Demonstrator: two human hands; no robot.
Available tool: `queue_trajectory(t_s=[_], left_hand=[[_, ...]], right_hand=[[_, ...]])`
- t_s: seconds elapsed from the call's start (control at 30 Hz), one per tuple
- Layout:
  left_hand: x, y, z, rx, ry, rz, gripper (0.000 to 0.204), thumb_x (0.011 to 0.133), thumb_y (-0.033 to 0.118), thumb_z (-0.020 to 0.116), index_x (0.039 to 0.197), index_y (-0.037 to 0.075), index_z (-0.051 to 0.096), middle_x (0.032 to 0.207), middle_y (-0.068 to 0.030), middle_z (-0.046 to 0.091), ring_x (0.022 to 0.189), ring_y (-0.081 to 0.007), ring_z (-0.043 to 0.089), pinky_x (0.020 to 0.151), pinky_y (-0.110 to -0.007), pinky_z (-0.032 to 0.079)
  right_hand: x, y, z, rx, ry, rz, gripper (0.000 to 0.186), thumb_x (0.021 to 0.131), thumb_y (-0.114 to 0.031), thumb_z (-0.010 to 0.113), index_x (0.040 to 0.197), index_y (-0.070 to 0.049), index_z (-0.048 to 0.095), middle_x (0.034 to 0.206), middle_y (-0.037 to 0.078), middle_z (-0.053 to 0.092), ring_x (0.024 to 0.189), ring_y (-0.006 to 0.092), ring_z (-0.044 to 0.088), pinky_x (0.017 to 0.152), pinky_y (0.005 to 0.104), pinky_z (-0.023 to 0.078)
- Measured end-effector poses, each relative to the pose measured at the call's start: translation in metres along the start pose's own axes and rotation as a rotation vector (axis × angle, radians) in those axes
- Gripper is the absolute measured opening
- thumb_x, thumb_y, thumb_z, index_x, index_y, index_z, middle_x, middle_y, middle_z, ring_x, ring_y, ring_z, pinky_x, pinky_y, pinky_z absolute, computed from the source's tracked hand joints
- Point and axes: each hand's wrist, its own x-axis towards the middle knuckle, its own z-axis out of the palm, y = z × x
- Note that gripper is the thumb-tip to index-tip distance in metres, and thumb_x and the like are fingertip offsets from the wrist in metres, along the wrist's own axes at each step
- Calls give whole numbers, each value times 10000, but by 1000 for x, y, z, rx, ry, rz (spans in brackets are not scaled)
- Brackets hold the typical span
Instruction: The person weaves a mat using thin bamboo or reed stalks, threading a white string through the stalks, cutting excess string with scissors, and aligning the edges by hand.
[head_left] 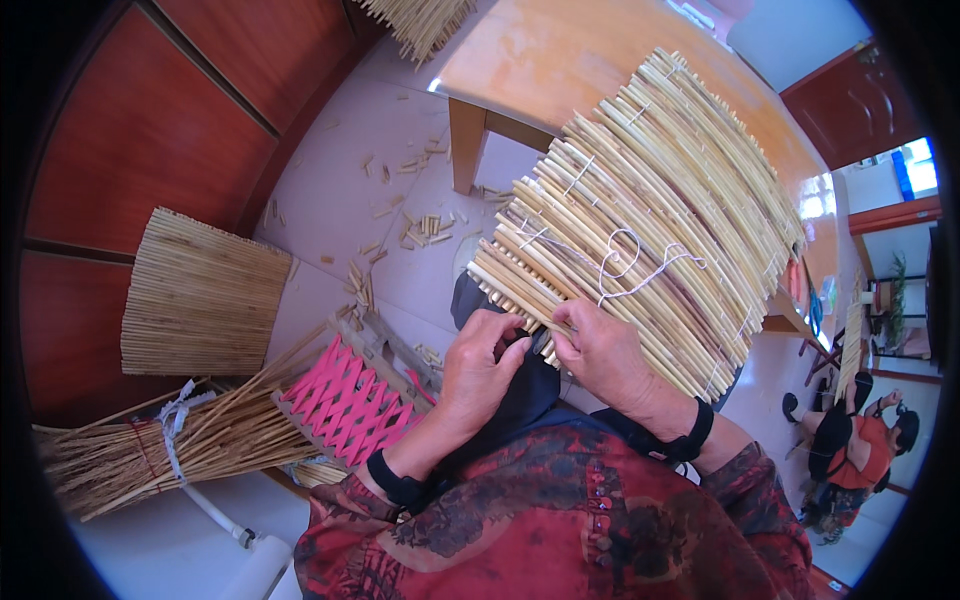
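A mat of pale straw-coloured stalks [660, 215], stitched with white string, slopes from a table edge down toward my lap. Loose white string [640, 285] lies in loops on its face. At the mat's near left corner, my left hand [485, 365] is closed, thumb and forefinger bent together beside the stalk ends; what they pinch is too small to make out. My right hand [605, 355] grips the nearest stalks between thumb and fingers, just right of the left hand. Dark bands circle both wrists.
A wooden table [560, 50] supports the mat's far side. Another stalk mat [205, 295] leans against red-brown cabinets [110, 140]. Left of me are a bundle of long stalks [140, 455] and a stool with pink webbing [350, 405]. Cut pieces [430, 230] litter the floor. Another person [865, 455] is far right.
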Motion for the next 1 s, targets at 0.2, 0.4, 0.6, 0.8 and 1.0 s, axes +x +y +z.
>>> queue_trajectory(t_s=[0.2,0.4,0.6,0.8,1.0], left_hand=[[5,2,8,77,19,21,153,750,29,661,891,3,608,738,-67,514,641,-148,518,594,-262,437],[3,6,17,87,26,-62,99,758,43,661,833,-6,619,734,-82,540,634,-159,532,594,-275,440],[4,4,17,41,133,-76,102,767,34,651,858,-6,628,751,-78,556,648,-140,538,596,-265,441],[5,9,22,121,95,-151,114,769,51,652,849,-26,626,754,-86,577,655,-135,554,615,-254,453],[5,-4,32,30,162,-191,108,765,72,622,793,-32,611,749,-134,577,628,-228,563,610,-334,462]], right_hand=[[-3,8,6,0,47,-64,187,762,-137,642,889,-76,518,780,93,594,695,273,609,577,368,477],[-3,9,7,17,92,-81,165,757,-138,648,858,-85,528,763,85,599,680,262,610,565,360,476],[-3,11,7,65,122,-84,162,757,-136,647,858,-88,530,741,82,602,659,263,612,550,365,475],[-4,13,10,49,135,-103,153,747,-127,655,854,-86,554,742,79,607,656,252,616,546,339,478],[-5,12,13,13,159,-125,160,740,-125,653,859,-86,553,744,82,606,666,254,614,553,346,478]])
